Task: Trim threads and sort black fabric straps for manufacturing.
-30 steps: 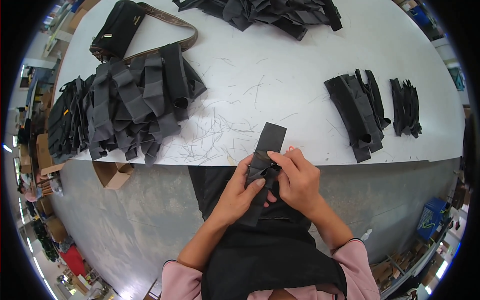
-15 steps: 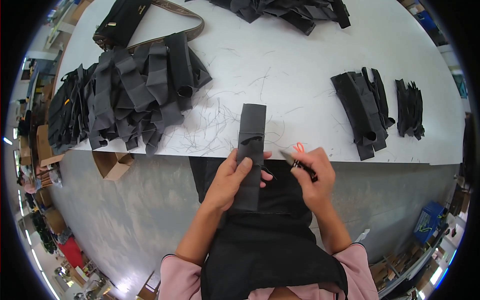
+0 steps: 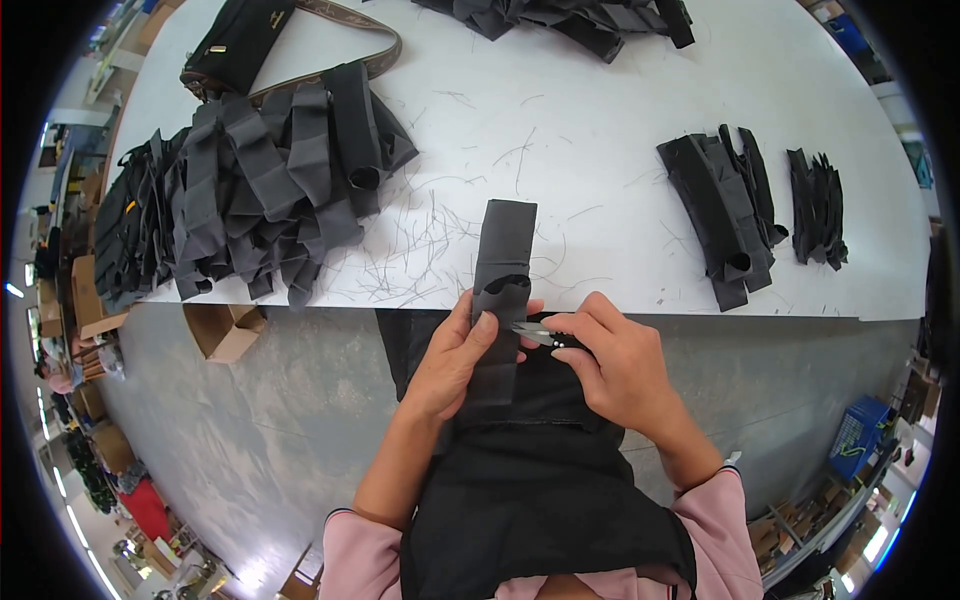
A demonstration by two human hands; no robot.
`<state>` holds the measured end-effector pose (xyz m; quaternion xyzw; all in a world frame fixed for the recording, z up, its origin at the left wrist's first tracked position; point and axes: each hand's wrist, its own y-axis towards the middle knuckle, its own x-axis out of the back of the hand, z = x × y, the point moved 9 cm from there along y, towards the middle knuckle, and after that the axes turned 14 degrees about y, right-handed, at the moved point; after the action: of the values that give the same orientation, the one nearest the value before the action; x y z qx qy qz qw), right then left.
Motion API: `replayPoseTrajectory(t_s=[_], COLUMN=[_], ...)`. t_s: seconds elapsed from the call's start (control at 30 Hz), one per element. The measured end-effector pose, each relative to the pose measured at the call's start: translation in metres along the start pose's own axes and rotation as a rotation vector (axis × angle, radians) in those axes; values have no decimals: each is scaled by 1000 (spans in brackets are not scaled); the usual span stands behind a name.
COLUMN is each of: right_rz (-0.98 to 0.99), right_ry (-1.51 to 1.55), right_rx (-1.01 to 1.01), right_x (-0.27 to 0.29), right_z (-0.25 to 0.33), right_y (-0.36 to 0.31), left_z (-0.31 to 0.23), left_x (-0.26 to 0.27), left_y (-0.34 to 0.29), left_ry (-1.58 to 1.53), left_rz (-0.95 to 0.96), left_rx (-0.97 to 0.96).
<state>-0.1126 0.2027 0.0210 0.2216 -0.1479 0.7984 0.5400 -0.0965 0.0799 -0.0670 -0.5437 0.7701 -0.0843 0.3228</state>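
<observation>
A dark grey folded fabric strip (image 3: 507, 240) stands lengthwise before me, its upper part over the table's front edge and its lower end above my black apron. My left hand (image 3: 452, 355) is closed around its left side, thumb on top and fingertips showing past its right edge. A dark opening gapes partway along the strip. In my right hand (image 3: 615, 358) are small thread snips (image 3: 545, 335) with a black handle. Their blades point left and meet the strip's right edge beside my left fingertips. Whether the blades touch a thread is too small to tell.
Loose thread ends (image 3: 415, 245) litter the white table (image 3: 590, 120). A large heap of dark strips (image 3: 265, 190) lies left, near a black bag (image 3: 235, 45). Smaller stacks (image 3: 712, 215) rest at right, another pile (image 3: 560, 20) at the far edge. A cardboard box (image 3: 222, 332) sits below the table edge.
My right hand has moved left and turned, bringing the snips from beside the strip up to its right edge. The left hand still holds the strip in nearly the same place.
</observation>
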Motion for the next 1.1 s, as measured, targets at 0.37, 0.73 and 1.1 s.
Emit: replayPoseTrajectory(t_s=[0.37, 0.73, 1.1], right_rz=[69, 5, -66], right_ry=[88, 172, 228], right_rx=[-33, -76, 24], right_x=[-8, -6, -5], right_z=[-6, -15, -10], right_y=[7, 0, 5], left_z=[6, 14, 16], left_x=[2, 5, 0], left_y=[-2, -1, -5], left_ry=[11, 21, 105], left_rz=[21, 67, 112], left_rx=[49, 93, 145])
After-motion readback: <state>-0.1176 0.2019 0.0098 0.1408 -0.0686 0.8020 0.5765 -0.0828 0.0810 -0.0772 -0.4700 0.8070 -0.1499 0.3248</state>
